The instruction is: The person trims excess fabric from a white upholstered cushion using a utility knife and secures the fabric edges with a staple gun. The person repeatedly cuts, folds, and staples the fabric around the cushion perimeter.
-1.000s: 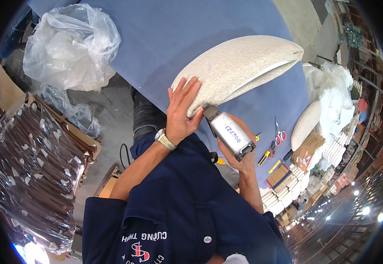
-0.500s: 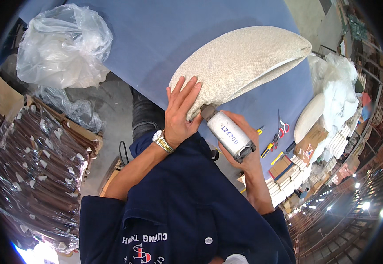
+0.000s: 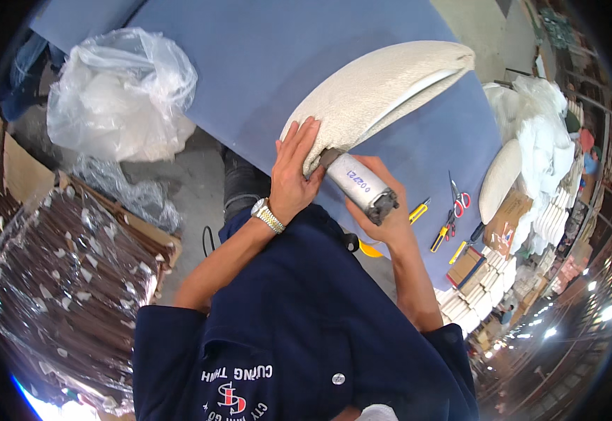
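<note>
A curved pad [image 3: 372,95] covered in beige woven fabric stands slanted on the blue-grey work table [image 3: 249,77], its white inner side showing along a gap in the cover. My left hand [image 3: 294,175], with a watch at the wrist, holds the pad's near end, fingers laid over the fabric and thumb near the edge. A silver-white staple gun [image 3: 360,184] is gripped in my right hand [image 3: 391,223]. Its dark nose meets the pad's near lower edge, close to my left thumb. The exact contact point is hidden.
Red-handled scissors [image 3: 462,201], a yellow cutter [image 3: 419,210] and yellow-and-black pliers [image 3: 443,234] lie to the right. Another beige pad [image 3: 500,179] rests beyond them. A clear plastic bag [image 3: 120,91] sits at left, above a plastic-wrapped brown stack [image 3: 60,302].
The pad has tilted, so more of its white inner side shows. Both hands and the staple gun stay at its near end. The whole view has shifted slightly.
</note>
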`<state>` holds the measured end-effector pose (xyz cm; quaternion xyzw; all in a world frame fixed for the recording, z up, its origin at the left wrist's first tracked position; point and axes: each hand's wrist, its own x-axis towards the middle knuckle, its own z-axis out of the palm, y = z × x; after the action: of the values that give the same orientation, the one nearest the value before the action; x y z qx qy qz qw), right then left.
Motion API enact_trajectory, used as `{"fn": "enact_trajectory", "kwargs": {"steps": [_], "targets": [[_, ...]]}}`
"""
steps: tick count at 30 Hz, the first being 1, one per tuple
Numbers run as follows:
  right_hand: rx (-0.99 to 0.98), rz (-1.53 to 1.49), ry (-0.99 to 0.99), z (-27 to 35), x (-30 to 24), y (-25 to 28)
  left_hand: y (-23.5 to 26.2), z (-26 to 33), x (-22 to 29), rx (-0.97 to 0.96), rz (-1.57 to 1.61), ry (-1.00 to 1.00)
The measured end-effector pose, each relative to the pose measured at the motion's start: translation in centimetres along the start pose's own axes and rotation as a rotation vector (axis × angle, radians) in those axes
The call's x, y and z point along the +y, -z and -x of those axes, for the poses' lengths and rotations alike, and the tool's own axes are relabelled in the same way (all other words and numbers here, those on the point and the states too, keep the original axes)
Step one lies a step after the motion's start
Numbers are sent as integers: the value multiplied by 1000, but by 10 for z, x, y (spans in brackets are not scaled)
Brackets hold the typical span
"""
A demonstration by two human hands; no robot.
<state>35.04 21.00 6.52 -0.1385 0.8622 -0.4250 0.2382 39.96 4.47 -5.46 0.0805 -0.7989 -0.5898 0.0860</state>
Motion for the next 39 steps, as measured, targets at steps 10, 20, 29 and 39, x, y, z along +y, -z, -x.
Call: {"fn": "enact_trajectory", "kwargs": {"steps": [10, 20, 29, 39], "targets": [[361, -287, -370, 56, 46, -10, 14, -23, -4, -60, -173, -101], [611, 90, -185, 45, 203, 32, 35, -16, 8, -282, -280, -254], [771, -393, -570, -15, 120, 63, 94, 51, -2, -511, -340, -227], [969, -699, -480, 3, 126, 26, 97, 65, -7, -513, -341, -101]]}}
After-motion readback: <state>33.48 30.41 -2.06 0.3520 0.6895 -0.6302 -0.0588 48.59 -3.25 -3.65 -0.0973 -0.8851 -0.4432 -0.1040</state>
